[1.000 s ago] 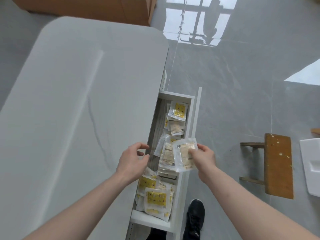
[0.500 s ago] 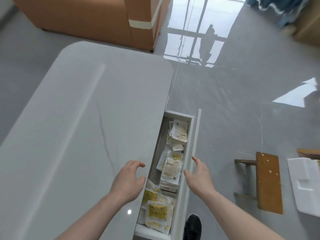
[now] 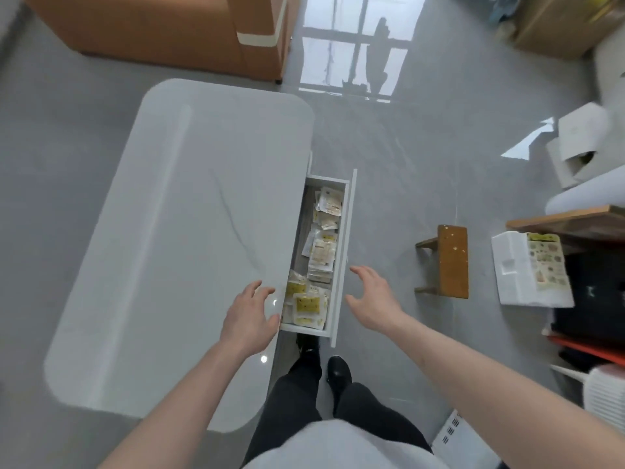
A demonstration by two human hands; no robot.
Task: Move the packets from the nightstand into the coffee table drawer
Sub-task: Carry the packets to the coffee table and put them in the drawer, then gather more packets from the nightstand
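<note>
The white coffee table drawer (image 3: 348, 231) stands pulled out from the right side of the grey coffee table (image 3: 176, 231). Several clear packets (image 3: 321, 252) with white and yellow labels lie inside it along its length. My left hand (image 3: 250, 316) hovers over the table's edge just left of the drawer, fingers relaxed and empty. My right hand (image 3: 372, 299) is spread just right of the drawer front, apart from it and holding nothing. The nightstand is not in view.
A small wooden stool (image 3: 451, 262) stands on the grey floor to the right. A white foam box (image 3: 527, 269) and dark items lie further right. An orange sofa (image 3: 162, 32) sits beyond the table. My legs and black shoes (image 3: 338, 370) are below the drawer.
My right hand let go of a packet into the drawer, then both hands drew back empty. The view has pulled up and away from the drawer.
</note>
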